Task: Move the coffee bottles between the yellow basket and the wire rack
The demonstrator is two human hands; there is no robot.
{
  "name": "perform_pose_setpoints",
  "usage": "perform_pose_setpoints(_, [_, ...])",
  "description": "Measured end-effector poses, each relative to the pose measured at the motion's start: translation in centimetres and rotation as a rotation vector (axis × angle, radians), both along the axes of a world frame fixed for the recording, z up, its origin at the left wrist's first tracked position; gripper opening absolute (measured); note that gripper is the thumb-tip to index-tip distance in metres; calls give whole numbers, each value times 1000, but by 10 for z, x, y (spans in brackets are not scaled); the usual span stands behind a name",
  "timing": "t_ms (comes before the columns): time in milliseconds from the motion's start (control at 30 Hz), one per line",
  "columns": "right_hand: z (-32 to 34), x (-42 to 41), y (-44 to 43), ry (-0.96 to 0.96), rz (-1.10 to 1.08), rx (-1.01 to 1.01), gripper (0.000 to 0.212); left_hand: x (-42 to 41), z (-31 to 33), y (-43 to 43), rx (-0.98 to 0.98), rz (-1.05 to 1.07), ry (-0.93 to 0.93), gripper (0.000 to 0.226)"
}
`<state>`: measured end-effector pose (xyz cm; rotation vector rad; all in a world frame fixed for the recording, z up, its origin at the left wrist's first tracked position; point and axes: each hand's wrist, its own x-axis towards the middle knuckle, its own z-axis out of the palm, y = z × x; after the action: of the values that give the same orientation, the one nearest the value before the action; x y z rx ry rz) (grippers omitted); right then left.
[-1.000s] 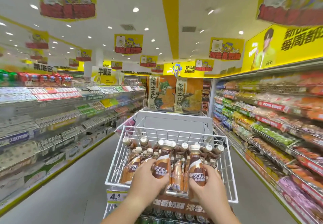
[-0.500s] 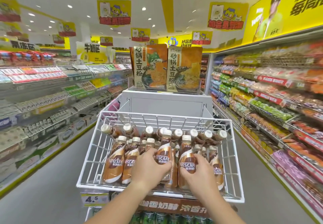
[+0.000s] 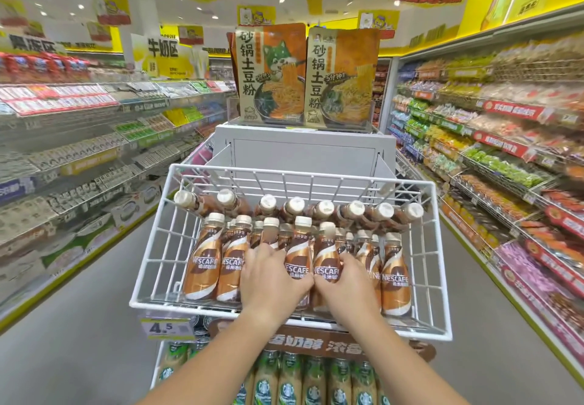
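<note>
A white wire rack stands in front of me, filled with several brown Nescafe coffee bottles with cream caps. A back row lies tilted, a front row stands upright. My left hand grips one upright bottle in the front row. My right hand grips the bottle beside it. Both bottles stand low in the rack among the others. No yellow basket is in view.
Below the rack sits a price tag "4.5" and a lower shelf of green-labelled bottles. A grey display stand with two noodle packs rises behind. Stocked shelves line both sides of the aisle.
Both hands have lowered the two bottles down into the rack's front row. The camera has tilted downward and moved closer.
</note>
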<state>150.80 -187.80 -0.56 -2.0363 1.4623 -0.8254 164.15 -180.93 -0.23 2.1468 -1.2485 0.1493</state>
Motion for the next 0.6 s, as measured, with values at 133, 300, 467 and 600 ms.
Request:
perform_pose_setpoints(133, [-3, -1, 2, 3, -20, -15, 81, 3, -1, 0, 26, 36, -61, 74])
perform_pose_setpoints(300, [-6, -1, 3, 23, -3, -4, 82, 2, 0, -2, 143, 56, -197, 76])
perform_pose_setpoints(467, [-7, -10, 1, 103, 71, 42, 85, -1, -7, 2, 259, 51, -326, 80])
perform_pose_setpoints(600, [-6, -15, 4, 150, 114, 63, 82, -3, -10, 3, 320, 22, -290, 80])
